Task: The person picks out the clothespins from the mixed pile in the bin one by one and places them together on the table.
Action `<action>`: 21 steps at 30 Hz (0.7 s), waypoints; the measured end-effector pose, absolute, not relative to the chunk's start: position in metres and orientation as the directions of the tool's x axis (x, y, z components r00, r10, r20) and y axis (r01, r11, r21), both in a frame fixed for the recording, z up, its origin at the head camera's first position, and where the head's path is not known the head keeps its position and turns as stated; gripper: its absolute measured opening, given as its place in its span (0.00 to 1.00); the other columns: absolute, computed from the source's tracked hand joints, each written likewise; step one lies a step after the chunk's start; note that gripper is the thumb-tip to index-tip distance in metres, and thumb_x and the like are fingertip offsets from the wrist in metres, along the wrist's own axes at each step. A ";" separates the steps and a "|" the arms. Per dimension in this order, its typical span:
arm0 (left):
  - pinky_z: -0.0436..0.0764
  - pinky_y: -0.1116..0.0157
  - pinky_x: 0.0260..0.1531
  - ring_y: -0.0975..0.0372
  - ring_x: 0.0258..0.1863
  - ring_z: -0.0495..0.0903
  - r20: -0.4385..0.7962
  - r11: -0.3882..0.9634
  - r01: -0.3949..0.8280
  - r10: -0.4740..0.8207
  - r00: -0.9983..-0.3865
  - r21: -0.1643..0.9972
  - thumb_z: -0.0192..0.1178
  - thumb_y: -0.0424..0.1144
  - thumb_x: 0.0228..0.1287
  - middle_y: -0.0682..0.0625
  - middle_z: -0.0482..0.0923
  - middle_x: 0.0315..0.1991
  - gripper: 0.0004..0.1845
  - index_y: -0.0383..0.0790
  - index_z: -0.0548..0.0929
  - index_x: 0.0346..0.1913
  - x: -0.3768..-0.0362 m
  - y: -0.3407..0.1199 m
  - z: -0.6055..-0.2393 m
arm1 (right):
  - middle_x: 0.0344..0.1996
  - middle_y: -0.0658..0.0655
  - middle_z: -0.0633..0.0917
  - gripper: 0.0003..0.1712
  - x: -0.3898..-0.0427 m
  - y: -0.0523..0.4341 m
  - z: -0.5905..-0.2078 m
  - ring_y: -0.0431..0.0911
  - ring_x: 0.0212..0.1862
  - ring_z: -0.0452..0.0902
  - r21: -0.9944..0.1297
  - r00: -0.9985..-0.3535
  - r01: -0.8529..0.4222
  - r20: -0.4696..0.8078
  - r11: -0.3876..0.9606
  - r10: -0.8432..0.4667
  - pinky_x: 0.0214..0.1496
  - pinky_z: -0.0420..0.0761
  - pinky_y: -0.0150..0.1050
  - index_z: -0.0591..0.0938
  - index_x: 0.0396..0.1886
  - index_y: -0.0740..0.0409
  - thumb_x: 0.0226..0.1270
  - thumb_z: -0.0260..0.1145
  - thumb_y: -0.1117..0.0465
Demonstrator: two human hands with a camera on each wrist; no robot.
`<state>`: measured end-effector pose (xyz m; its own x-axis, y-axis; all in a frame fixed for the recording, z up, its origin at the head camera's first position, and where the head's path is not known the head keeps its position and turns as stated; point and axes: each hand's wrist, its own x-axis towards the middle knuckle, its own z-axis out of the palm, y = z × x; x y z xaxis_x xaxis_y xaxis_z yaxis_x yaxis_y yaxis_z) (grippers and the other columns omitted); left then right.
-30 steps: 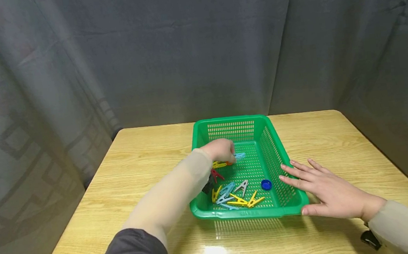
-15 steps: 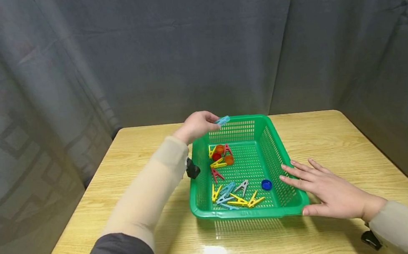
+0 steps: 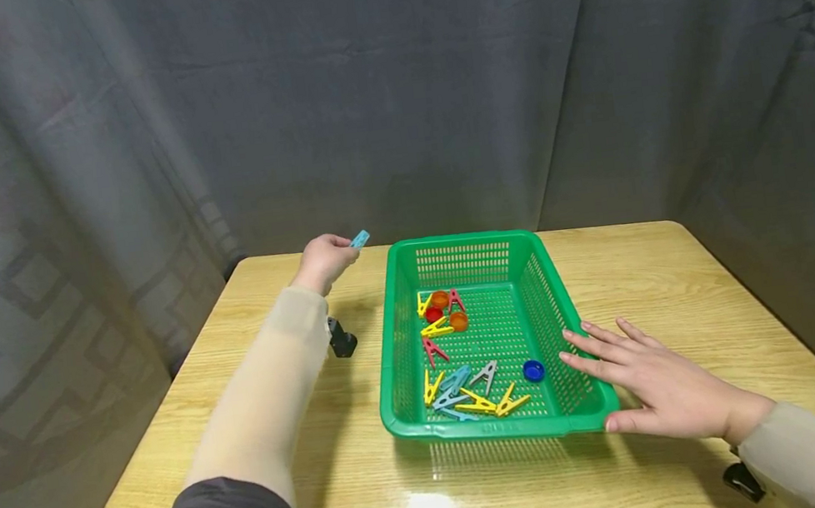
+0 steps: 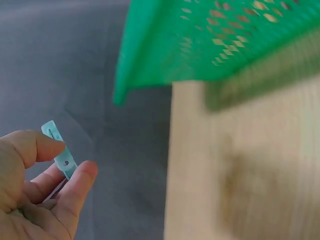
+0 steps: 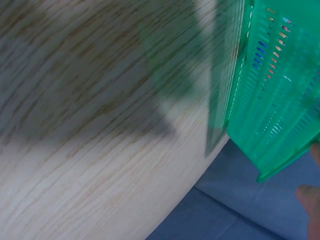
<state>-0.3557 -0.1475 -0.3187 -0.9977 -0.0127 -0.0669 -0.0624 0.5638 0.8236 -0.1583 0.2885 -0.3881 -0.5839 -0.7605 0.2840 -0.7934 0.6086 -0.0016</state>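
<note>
My left hand [image 3: 324,263] pinches a light-blue clothespin [image 3: 360,240] above the table, to the left of the green basket [image 3: 503,429]. In the left wrist view the clothespin [image 4: 64,159] sits between thumb and fingertips. Fingers spread, my right hand [image 3: 668,388] rests at the basket's right rim near the front corner. Inside the basket, yellow clothespins, red clothespins [image 3: 432,352], blue clothespins [image 3: 451,398] and a grey clothespin [image 3: 485,376] lie along the left and front. Two orange caps [image 3: 459,321] and a red cap [image 3: 434,314] are at the back left. A blue cap [image 3: 533,370] lies at the front right.
The basket stands on a wooden table [image 3: 255,372], a little right of its middle. Dark grey curtains [image 3: 376,107] hang behind the table and on both sides. The basket's walls rise above the things in it.
My left hand has lifted the light-blue clothespin out of the basket and carried it left past the rim. My right hand has stayed at the basket's right side.
</note>
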 end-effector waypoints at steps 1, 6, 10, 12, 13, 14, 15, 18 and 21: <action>0.73 0.51 0.54 0.49 0.52 0.73 -0.079 0.572 -0.077 -0.021 -0.997 0.817 0.58 0.39 0.67 0.42 0.76 0.52 0.16 0.35 0.76 0.54 -0.356 -0.150 -0.323 | 0.74 0.57 0.58 0.47 -0.158 0.289 -0.388 0.51 0.76 0.43 -0.001 -0.584 -0.793 0.284 0.609 -0.761 0.73 0.31 0.44 0.64 0.73 0.51 0.59 0.62 0.33; 0.74 0.50 0.53 0.49 0.51 0.75 -0.139 0.662 -0.126 -0.035 -0.990 0.738 0.59 0.41 0.66 0.43 0.78 0.49 0.15 0.37 0.77 0.51 -0.360 -0.157 -0.348 | 0.73 0.59 0.60 0.47 -0.158 0.289 -0.389 0.55 0.74 0.48 0.004 -0.583 -0.793 0.286 0.609 -0.761 0.74 0.32 0.44 0.64 0.73 0.51 0.59 0.63 0.33; 0.74 0.51 0.52 0.49 0.50 0.75 -0.160 0.749 -0.134 -0.037 -0.986 0.649 0.61 0.43 0.65 0.43 0.78 0.48 0.13 0.37 0.79 0.45 -0.359 -0.156 -0.366 | 0.73 0.58 0.59 0.47 -0.158 0.289 -0.389 0.55 0.74 0.48 0.004 -0.584 -0.792 0.284 0.610 -0.760 0.74 0.32 0.45 0.64 0.73 0.51 0.59 0.63 0.33; 0.75 0.52 0.51 0.49 0.48 0.76 -0.156 0.792 -0.130 -0.044 -0.987 0.596 0.62 0.45 0.65 0.42 0.79 0.47 0.14 0.36 0.81 0.42 -0.359 -0.155 -0.374 | 0.74 0.57 0.58 0.47 -0.158 0.289 -0.389 0.53 0.75 0.45 0.003 -0.583 -0.793 0.283 0.609 -0.761 0.74 0.32 0.46 0.64 0.73 0.51 0.59 0.63 0.34; 0.76 0.52 0.51 0.49 0.47 0.77 -0.155 0.811 -0.127 -0.046 -0.987 0.570 0.61 0.45 0.65 0.41 0.79 0.47 0.14 0.35 0.81 0.41 -0.358 -0.154 -0.378 | 0.74 0.57 0.58 0.47 -0.158 0.288 -0.389 0.52 0.75 0.44 0.004 -0.583 -0.793 0.282 0.609 -0.762 0.74 0.32 0.46 0.64 0.73 0.51 0.59 0.63 0.34; 0.76 0.53 0.50 0.49 0.46 0.78 -0.156 0.825 -0.128 -0.049 -0.987 0.550 0.61 0.46 0.65 0.41 0.80 0.47 0.15 0.34 0.81 0.40 -0.358 -0.153 -0.381 | 0.74 0.56 0.58 0.47 -0.158 0.288 -0.389 0.51 0.76 0.43 0.004 -0.583 -0.793 0.282 0.609 -0.762 0.74 0.33 0.46 0.64 0.73 0.51 0.59 0.63 0.34; 0.77 0.53 0.50 0.49 0.46 0.78 -0.158 0.835 -0.131 -0.053 -0.986 0.534 0.61 0.46 0.65 0.40 0.80 0.47 0.16 0.34 0.81 0.41 -0.357 -0.151 -0.385 | 0.74 0.56 0.57 0.47 -0.158 0.288 -0.389 0.49 0.76 0.42 0.003 -0.584 -0.793 0.281 0.609 -0.762 0.74 0.33 0.46 0.64 0.73 0.51 0.59 0.63 0.34; 0.77 0.53 0.50 0.48 0.47 0.78 -0.174 0.851 -0.143 -0.062 -0.983 0.505 0.61 0.46 0.65 0.38 0.79 0.49 0.18 0.31 0.80 0.44 -0.355 -0.148 -0.391 | 0.74 0.57 0.58 0.47 -0.157 0.287 -0.388 0.49 0.76 0.41 0.000 -0.585 -0.792 0.282 0.610 -0.760 0.74 0.33 0.46 0.64 0.73 0.51 0.59 0.63 0.34; 0.76 0.53 0.51 0.47 0.50 0.77 -0.189 0.861 -0.147 -0.061 -0.980 0.486 0.60 0.45 0.67 0.37 0.77 0.52 0.19 0.29 0.80 0.47 -0.353 -0.145 -0.395 | 0.73 0.58 0.59 0.47 -0.156 0.287 -0.387 0.51 0.76 0.43 -0.007 -0.588 -0.792 0.282 0.611 -0.758 0.74 0.32 0.45 0.64 0.73 0.51 0.59 0.64 0.34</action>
<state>-0.3534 -0.1454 -0.3953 -0.9802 -0.0613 -0.1885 -0.1474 0.8613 0.4863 -0.1560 0.2871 -0.3873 -0.5876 -0.7584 0.2821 -0.7918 0.6108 -0.0071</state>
